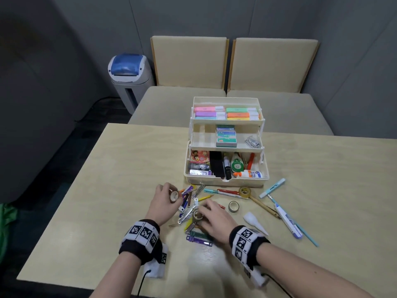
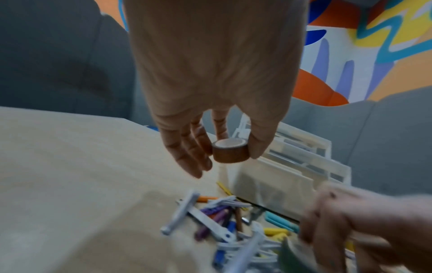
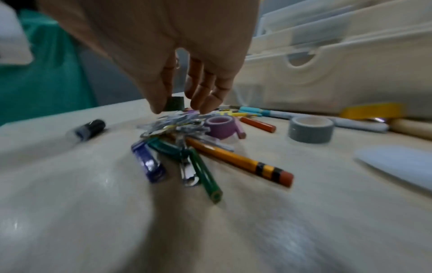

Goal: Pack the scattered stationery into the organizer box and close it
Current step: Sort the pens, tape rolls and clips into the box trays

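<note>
The cream organizer box (image 1: 223, 182) stands open on the table, its tiers stepped back and filled with highlighters, staple boxes and glue. My left hand (image 1: 169, 192) is raised left of the box and pinches a brown tape roll (image 2: 230, 153) between thumb and fingers. My right hand (image 1: 203, 212) reaches down onto a pile of pencils and metal clips (image 1: 189, 214). Its thumb and fingers pinch a dark green tape roll (image 3: 174, 103) on top of the pile. In the right wrist view a purple roll (image 3: 219, 126) lies in the pile beside that hand.
A grey tape roll (image 1: 233, 206) and a clear yellowish one (image 1: 245, 192) lie before the box. Right of them lie a light-blue highlighter (image 1: 272, 188), a wooden-handled brush (image 1: 264, 206), a white cone (image 1: 254, 224) and pens (image 1: 287, 220). Behind the table stand a sofa and a bin (image 1: 129, 78).
</note>
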### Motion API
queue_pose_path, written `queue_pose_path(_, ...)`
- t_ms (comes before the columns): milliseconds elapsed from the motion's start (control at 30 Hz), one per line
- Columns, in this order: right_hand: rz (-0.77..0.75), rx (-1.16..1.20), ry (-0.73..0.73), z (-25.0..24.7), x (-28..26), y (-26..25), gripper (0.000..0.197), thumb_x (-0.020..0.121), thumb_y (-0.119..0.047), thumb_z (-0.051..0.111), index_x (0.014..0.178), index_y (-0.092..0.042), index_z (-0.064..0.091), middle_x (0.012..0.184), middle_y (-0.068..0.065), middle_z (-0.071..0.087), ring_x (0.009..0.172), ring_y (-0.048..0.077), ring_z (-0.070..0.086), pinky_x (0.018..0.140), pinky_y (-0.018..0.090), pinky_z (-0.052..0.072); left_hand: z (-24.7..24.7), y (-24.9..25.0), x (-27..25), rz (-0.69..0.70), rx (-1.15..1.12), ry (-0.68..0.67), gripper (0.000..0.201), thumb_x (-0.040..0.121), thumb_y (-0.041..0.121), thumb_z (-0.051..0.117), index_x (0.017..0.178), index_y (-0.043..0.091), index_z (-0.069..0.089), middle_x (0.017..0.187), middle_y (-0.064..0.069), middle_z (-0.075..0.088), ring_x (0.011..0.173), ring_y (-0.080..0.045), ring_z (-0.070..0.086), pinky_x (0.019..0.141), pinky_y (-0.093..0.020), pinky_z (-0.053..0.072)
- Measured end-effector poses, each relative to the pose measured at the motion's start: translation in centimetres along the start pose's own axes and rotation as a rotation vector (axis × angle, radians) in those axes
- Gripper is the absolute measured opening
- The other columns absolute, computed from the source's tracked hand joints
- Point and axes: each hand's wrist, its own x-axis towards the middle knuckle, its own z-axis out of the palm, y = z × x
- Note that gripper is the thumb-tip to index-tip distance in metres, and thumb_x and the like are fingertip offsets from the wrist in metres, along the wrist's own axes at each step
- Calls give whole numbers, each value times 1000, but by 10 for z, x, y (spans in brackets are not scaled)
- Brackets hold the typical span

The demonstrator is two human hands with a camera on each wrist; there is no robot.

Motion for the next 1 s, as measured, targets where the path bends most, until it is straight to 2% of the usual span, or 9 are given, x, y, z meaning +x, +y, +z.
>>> queue_pose_path(67,131,160,86,-11,-6,8,15,89,-27,57,97,-15,55,109,-6,49,97,11,50,85,28,46,10,11,4,-40,-109,-19,20,79,27,60,95,18,53,95,3,50,85,-18,57,78,-41,54)
queue_pose_path(200,461,436,267,-36,-18,36,15,79,-15,65,78,-12,50,80,-5,51,74,13,48,67,24,39,26,36,4,-45,-212,-134,16,88,28,41,89,15,50,77,-1,58,72,-21,51,69,-35,41)
queue_pose_path(300,583,451,267,-47,-26,62,17,84,-18,62,92,-15,47,91,0,58,82,15,56,75,27,46,42,48,4,77,-15,-263,19,93,25,40,78,15,47,80,0,52,79,-21,50,68,-32,36)
queue_pose_path(400,572,306,127,-44,-29,72,6,96,-21,40,97,-15,42,96,4,55,79,16,56,78,31,50,58,56,7,190,316,-317,29,90,45,49,75,21,45,81,4,52,75,-16,53,63,-27,38)
queue_pose_path(500,486,-18,27,-33,-26,72,22,99,-28,31,110,-14,43,108,7,52,87,21,56,80,33,49,69,58,8,300,655,-389,47,78,59,60,100,19,47,100,-1,58,88,-20,58,74,-32,47)
queue_pose_path(600,426,-137,1,-22,-21,69,24,96,-39,38,110,-20,41,113,4,48,89,20,56,78,35,50,77,53,12,292,754,-445,66,75,55,66,123,18,40,118,-5,55,103,-27,57,86,-40,49)
queue_pose_path(733,411,-244,-26,-17,-16,72,22,96,-27,43,117,-20,45,118,6,50,98,25,56,82,39,50,81,50,15,285,767,-443,70,78,44,68,135,17,36,124,-6,52,108,-27,56,89,-40,50)
queue_pose_path(833,384,-192,-9,-24,-17,74,18,98,-32,39,109,-22,49,110,1,53,95,21,55,80,33,48,81,50,17,301,760,-448,62,82,42,63,132,16,40,122,-6,53,107,-27,56,89,-40,50)
queue_pose_path(1000,339,131,-77,-68,-14,68,12,93,-36,53,82,-31,49,91,-15,56,87,5,54,82,26,45,73,65,24,387,648,-448,38,82,47,57,106,19,50,108,-3,60,96,-23,58,81,-36,49)
